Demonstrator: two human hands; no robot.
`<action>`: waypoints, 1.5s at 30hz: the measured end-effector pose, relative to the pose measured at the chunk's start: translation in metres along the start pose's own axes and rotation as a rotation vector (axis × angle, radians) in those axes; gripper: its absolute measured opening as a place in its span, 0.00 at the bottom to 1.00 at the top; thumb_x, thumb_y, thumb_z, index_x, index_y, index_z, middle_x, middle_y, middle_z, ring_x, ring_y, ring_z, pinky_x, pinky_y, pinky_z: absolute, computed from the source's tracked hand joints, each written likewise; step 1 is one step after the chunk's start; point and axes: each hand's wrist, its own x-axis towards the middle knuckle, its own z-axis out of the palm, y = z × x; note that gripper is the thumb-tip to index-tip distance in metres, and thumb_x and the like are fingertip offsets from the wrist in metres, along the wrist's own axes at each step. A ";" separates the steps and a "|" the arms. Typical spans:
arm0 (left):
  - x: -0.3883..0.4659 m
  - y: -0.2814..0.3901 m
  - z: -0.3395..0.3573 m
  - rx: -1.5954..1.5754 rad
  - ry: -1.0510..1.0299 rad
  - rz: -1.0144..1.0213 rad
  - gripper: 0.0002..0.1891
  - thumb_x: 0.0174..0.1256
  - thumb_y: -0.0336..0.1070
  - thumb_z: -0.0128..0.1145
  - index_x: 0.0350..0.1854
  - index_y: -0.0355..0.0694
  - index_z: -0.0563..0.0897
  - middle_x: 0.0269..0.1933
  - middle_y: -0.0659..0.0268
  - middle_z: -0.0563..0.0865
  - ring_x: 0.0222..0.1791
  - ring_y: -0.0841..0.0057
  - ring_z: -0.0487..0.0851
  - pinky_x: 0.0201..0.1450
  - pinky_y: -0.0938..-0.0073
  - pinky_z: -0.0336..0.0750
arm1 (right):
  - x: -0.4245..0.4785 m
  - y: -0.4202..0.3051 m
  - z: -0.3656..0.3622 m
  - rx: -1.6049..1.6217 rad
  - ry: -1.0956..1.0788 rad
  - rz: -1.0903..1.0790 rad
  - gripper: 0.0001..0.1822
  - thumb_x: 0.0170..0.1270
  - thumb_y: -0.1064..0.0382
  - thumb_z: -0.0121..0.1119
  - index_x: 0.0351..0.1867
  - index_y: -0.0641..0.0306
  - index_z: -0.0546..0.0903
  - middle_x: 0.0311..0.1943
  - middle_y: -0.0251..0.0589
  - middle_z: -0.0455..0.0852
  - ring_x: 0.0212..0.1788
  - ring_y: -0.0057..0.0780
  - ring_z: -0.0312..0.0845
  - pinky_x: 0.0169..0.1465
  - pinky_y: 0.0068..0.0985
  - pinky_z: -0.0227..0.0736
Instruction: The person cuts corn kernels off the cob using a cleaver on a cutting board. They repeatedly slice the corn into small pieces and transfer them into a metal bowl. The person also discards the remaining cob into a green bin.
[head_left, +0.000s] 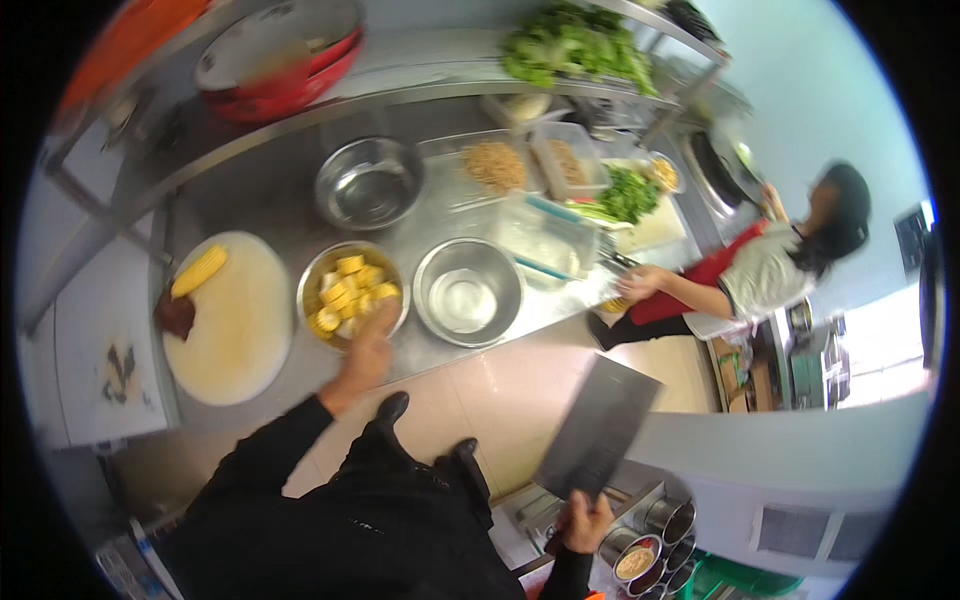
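My left hand (369, 352) is blurred at the near right rim of a steel bowl (302, 292) full of cut corn pieces (346, 289). Whether its fingers grip the rim or only rest there cannot be made out. Down at the lower right, my right hand (583, 523) holds a cleaver (600, 427) by the handle, its broad dark blade pointing up and away over the floor. Left of the corn bowl lies a round white cutting board (240, 322). A whole corn cob (199, 271) and a dark reddish-brown piece (175, 315) lie at its left edge.
A steel bowl with clear liquid (469, 292) and another steel bowl (369, 184) stand on the steel table (427, 360). Behind are a plastic container (544, 236) and chopped greens (630, 195). A co-worker (765, 262) stands at the right by a wok (712, 172). Lettuce (577, 49) fills the shelf above.
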 end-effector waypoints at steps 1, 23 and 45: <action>0.001 -0.006 -0.065 0.341 0.072 0.007 0.31 0.61 0.16 0.47 0.71 0.32 0.67 0.69 0.47 0.72 0.72 0.54 0.68 0.76 0.59 0.58 | 0.005 0.000 0.031 0.048 -0.096 0.006 0.06 0.66 0.67 0.62 0.32 0.66 0.79 0.13 0.31 0.75 0.14 0.20 0.71 0.19 0.20 0.65; -0.014 -0.104 -0.406 1.200 0.339 -0.226 0.39 0.55 0.30 0.62 0.73 0.39 0.64 0.69 0.52 0.70 0.72 0.54 0.64 0.73 0.41 0.51 | -0.038 0.043 0.314 -0.561 -0.724 -0.504 0.09 0.64 0.61 0.65 0.32 0.67 0.83 0.17 0.47 0.80 0.18 0.33 0.78 0.27 0.31 0.72; -0.144 -0.096 -0.393 0.917 0.066 -0.100 0.27 0.51 0.29 0.65 0.59 0.39 0.77 0.51 0.60 0.79 0.55 0.62 0.76 0.62 0.60 0.68 | -0.161 0.031 0.484 -0.302 -0.471 -0.065 0.10 0.71 0.61 0.58 0.38 0.67 0.80 0.17 0.29 0.74 0.16 0.14 0.67 0.20 0.20 0.62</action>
